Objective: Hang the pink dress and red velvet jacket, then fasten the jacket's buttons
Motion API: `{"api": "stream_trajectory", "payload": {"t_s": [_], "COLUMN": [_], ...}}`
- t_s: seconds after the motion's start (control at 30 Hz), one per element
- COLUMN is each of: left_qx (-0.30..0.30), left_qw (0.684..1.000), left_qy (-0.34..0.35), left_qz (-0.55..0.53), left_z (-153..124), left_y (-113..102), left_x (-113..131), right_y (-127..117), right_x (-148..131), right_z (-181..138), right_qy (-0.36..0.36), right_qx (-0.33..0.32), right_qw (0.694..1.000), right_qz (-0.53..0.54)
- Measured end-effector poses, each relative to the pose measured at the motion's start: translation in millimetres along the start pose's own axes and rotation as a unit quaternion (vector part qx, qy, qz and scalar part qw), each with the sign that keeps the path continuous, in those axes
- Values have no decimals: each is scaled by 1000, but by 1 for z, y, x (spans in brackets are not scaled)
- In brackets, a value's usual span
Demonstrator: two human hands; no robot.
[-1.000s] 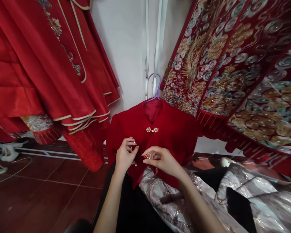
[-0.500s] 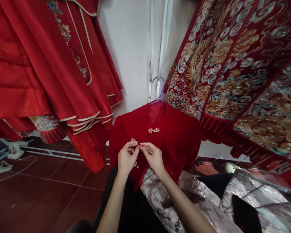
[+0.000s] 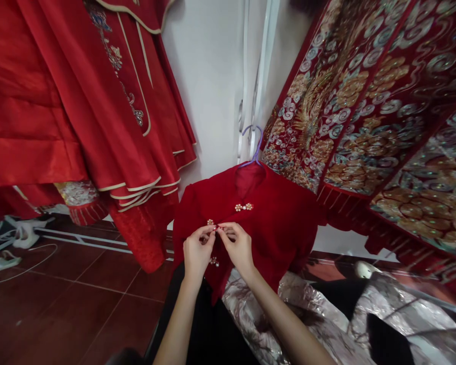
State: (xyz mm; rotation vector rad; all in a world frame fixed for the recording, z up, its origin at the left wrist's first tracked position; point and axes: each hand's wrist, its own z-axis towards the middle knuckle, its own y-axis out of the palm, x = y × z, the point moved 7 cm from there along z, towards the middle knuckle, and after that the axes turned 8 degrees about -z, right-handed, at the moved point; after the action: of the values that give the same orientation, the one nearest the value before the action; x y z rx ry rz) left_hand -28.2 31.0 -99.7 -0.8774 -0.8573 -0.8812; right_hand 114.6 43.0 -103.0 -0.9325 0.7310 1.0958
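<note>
A small red jacket point(image 3: 273, 223) hangs in front of me on a purple hanger point(image 3: 252, 144). A pearl clasp point(image 3: 243, 207) near its collar is fastened. My left hand point(image 3: 196, 252) and my right hand point(image 3: 237, 246) meet at the second pearl clasp point(image 3: 212, 223), fingers pinched on its two halves. A third clasp point(image 3: 214, 261) shows just below my left hand.
Red satin robes point(image 3: 79, 101) hang at the left. Embroidered red and gold garments point(image 3: 372, 106) hang at the right. Silver patterned fabric point(image 3: 273, 314) lies below the jacket. Dark red tile floor point(image 3: 68, 304) with white shoes point(image 3: 19, 233) and a cord sits at the left.
My right hand has brought the loose clasp half up and left to meet my left hand at the second clasp. The view has shifted slightly.
</note>
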Motion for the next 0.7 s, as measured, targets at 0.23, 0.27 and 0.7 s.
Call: {"api": "stream_trajectory", "payload": {"t_s": [0.23,0.27,0.7], "left_qx": [10,7,-35], "left_qw": [999,998,999], "left_qy": [46,48,32], "left_qz": [24,26,-2], "left_z": [2,2,-1], "left_y": [-6,-6,1], "left_x": [7,8,5], "right_y": [-1,-2,-7], "right_x": [-4,-5,-8], "right_z": [3,3,10], "right_qy": [-12,-15,-11], "right_qx": [-5,-7,-109], "right_qw": [999,999,993], "right_qz": [-29,-34,-44]}}
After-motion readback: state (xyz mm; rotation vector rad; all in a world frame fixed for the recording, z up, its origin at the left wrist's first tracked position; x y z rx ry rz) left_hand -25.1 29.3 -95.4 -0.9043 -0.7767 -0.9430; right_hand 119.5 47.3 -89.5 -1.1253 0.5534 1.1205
